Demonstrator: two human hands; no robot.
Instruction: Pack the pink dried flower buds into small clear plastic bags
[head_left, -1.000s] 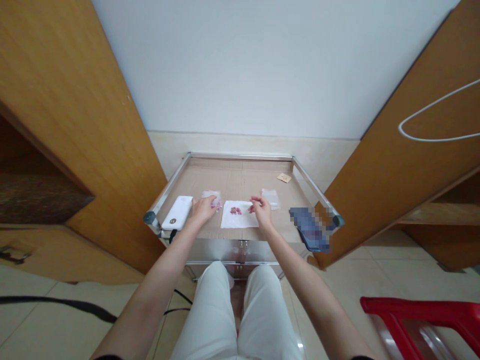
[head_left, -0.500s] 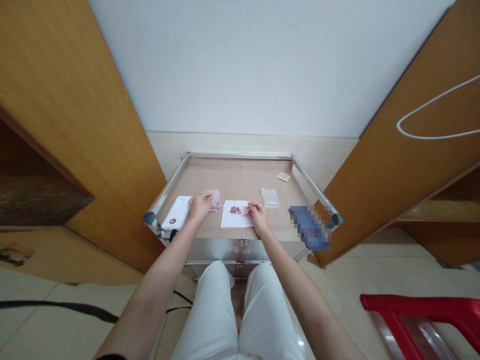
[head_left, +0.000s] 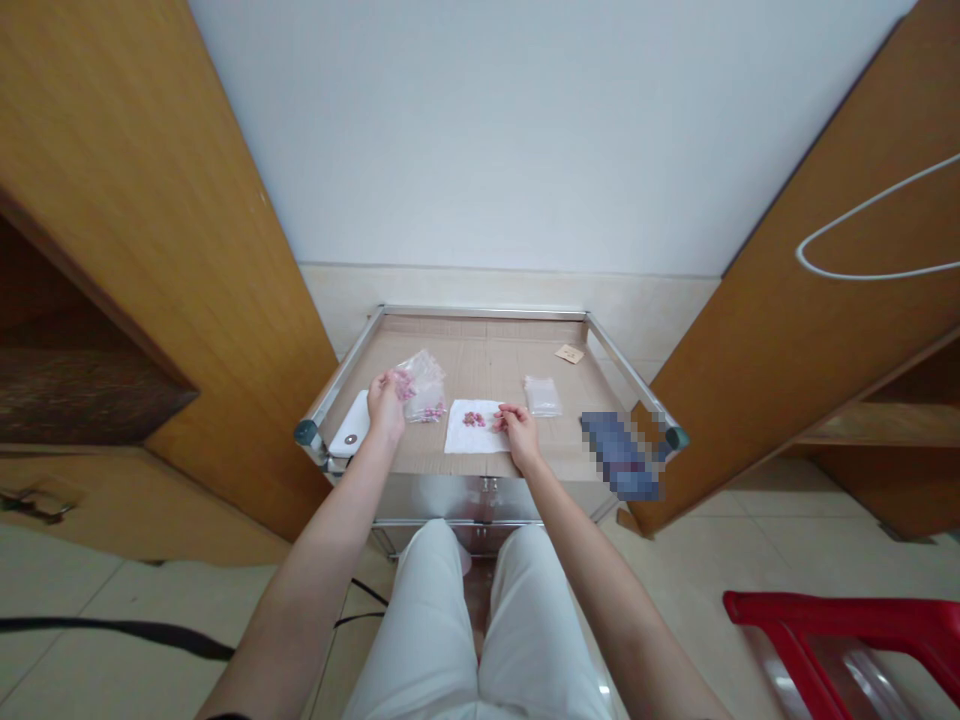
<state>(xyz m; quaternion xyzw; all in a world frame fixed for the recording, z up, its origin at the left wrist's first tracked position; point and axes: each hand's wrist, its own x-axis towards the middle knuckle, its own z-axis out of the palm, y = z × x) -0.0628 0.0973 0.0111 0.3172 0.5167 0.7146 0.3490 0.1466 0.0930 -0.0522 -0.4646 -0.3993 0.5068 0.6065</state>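
The left hand (head_left: 385,404) has its fingers closed on clear plastic, pinching the near-left edge of a bag (head_left: 424,378) that spreads out to the right of the grip. Pink shows at the fingertips and along the bag's lower end; whether this is one bag or two overlapping, I cannot tell. Just below and left of this grip lies a white device (head_left: 349,428) with a round dark spot, partly covered by the hand.

The right hand (head_left: 520,432) is bent over the right edge of a white sheet (head_left: 459,440), fingertips drawn together; whether they pinch a pink bit or nothing, I cannot tell. Left of those fingertips, on the sheet and between the two hands, sits a small pink pile (head_left: 473,419). Just beyond the right hand lies a clear packet (head_left: 543,396); farther off, beyond and right, a tan card (head_left: 569,354). Well to its right is a pixelated blue thing (head_left: 616,452). All rest on the brown tabletop (head_left: 487,352).
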